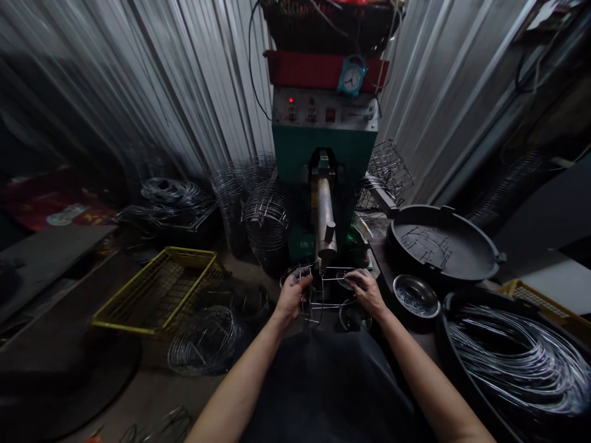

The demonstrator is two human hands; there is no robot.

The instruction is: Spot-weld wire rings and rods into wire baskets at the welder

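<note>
Dimly lit corrugated wall (198,74), cluttered floor (138,394), hands (292,296) gripping wirework (333,279)

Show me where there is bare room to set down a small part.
Bare surface shows in the black pan, right of its small wire pieces, and on the grey board left of the yellow basket. It is crowded between left hand and right hand, by thin metal rods and the machine arm, and farther right, by the metal bowl and wire coil.

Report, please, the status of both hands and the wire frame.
Left hand gripping wire frame. Right hand at its other side, exact grip unclear. Machine arm between the hands in view, close to the frame.
</note>
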